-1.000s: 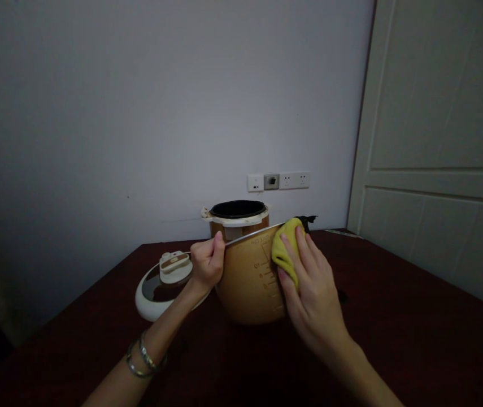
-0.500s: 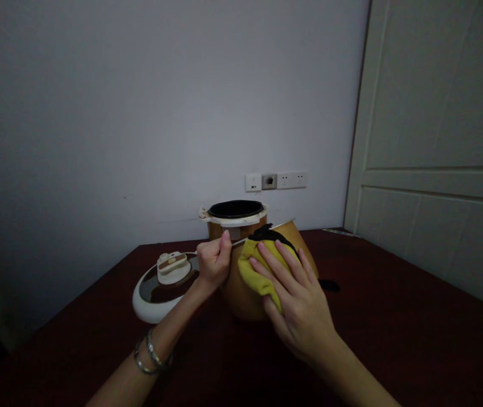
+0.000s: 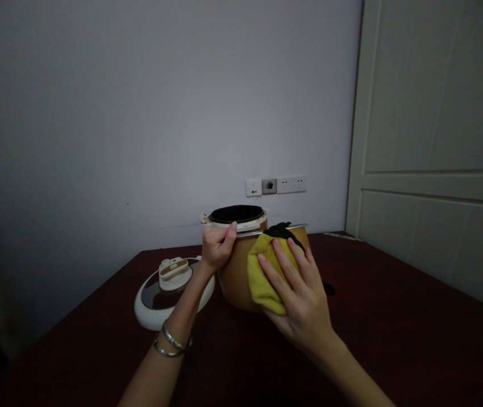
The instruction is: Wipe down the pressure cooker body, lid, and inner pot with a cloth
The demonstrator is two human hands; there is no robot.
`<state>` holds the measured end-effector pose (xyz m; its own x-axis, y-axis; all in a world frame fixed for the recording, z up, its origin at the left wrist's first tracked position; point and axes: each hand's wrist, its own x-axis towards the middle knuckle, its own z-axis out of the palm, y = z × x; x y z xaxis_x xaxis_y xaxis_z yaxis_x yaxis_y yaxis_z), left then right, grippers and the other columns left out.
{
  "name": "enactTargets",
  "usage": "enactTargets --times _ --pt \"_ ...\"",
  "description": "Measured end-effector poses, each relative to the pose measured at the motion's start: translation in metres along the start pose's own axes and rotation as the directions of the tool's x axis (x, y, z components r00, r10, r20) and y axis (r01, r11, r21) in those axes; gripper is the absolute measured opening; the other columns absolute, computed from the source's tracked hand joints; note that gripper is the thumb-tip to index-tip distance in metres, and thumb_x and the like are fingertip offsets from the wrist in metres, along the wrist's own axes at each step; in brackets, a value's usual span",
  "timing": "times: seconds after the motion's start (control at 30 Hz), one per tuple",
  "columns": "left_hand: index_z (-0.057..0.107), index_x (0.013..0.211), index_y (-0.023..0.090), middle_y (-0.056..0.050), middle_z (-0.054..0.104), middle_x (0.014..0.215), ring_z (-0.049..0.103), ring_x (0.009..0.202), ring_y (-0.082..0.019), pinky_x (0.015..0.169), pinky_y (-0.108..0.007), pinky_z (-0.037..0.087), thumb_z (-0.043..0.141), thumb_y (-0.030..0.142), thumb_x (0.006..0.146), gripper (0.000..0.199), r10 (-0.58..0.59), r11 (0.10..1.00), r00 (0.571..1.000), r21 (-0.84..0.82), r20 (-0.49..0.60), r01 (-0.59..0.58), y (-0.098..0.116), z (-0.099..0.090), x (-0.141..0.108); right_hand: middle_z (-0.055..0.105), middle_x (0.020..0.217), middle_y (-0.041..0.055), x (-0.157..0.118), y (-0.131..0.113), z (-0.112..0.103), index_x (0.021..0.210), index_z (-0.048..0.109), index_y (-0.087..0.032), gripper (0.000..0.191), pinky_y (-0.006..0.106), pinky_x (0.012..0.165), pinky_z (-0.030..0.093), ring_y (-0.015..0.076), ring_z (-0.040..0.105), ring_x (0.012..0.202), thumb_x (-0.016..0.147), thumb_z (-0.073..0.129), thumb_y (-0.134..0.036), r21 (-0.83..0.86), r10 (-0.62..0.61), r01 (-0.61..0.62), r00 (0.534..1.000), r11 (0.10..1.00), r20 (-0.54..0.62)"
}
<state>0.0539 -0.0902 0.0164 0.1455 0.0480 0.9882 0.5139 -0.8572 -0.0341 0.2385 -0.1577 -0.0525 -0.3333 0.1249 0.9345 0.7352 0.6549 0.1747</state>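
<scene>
A golden-brown inner pot (image 3: 236, 277) with a thin silver rim is held over the dark red table. My left hand (image 3: 218, 247) is closed on the left side of its rim, thumb upward. Against the pot's near outer wall my right hand (image 3: 303, 291) presses a yellow cloth (image 3: 264, 277) with a black edge, fingers laid over it. Part of the black edge laps over the rim. Behind the pot stands the cooker body (image 3: 236, 215), its top uncovered and dark inside. Whether the pot's base touches the table is hidden.
Left of the pot lies a white and brown cooker lid (image 3: 152, 316), partly behind my left forearm. A small dark object (image 3: 329, 289) lies right of the pot on the table (image 3: 394, 316). Wall sockets (image 3: 292, 184) are behind, and a white panelled door (image 3: 436, 237) stands at right.
The pot has been tilted more upright, its rim now nearer level. My left hand has risen slightly with it, and my right hand with the cloth has shifted a little to the right.
</scene>
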Motion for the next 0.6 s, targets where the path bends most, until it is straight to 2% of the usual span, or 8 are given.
enactTargets --times 0.1,0.2,0.37,0.6 --pt "0.029 0.042 0.016 0.006 0.024 0.042 0.023 0.037 -0.004 0.040 -0.022 0.021 0.048 0.027 0.088 0.051 0.005 1.000 0.998 -0.023 0.068 -0.004 0.003 -0.006 0.011 0.035 0.148 0.0090 0.009 -0.012 -0.005 0.130 0.054 -0.029 0.049 0.061 0.105 0.026 0.0387 0.025 0.136 0.082 0.058 -0.034 0.007 0.042 -0.042 0.999 0.999 -0.021" --pt "0.032 0.041 0.016 0.005 0.025 0.042 0.024 0.038 -0.005 0.040 -0.021 0.022 0.050 0.033 0.087 0.052 -0.001 1.000 0.992 -0.017 0.122 0.003 0.004 -0.012 0.018 0.036 0.147 0.0088 0.015 -0.016 -0.008 0.128 0.056 -0.028 0.047 0.061 0.105 0.025 0.0374 0.026 0.136 0.081 0.055 -0.023 0.043 0.069 -0.068 0.997 0.997 -0.033" --pt "0.034 0.040 0.015 0.006 0.027 0.040 0.025 0.038 -0.004 0.039 -0.020 0.021 0.056 0.036 0.083 0.053 0.014 1.000 0.995 0.014 0.102 -0.016 0.001 -0.015 0.022 0.034 0.148 0.0121 0.014 -0.006 0.003 0.132 0.051 -0.019 0.052 0.062 0.106 0.025 0.0362 0.023 0.137 0.080 0.051 -0.012 0.106 0.069 -0.060 0.994 0.993 -0.089" --pt "0.038 0.038 0.015 0.006 0.033 0.038 0.029 0.037 -0.004 0.041 -0.020 0.025 0.062 0.037 0.079 0.052 0.009 0.998 0.997 0.066 0.076 -0.014 -0.009 -0.009 0.017 0.038 0.146 0.0085 0.007 0.011 0.026 0.139 0.041 -0.026 0.054 0.061 0.104 0.030 0.0316 0.029 0.136 0.087 0.050 -0.016 0.266 0.216 -0.159 0.956 0.951 -0.201"
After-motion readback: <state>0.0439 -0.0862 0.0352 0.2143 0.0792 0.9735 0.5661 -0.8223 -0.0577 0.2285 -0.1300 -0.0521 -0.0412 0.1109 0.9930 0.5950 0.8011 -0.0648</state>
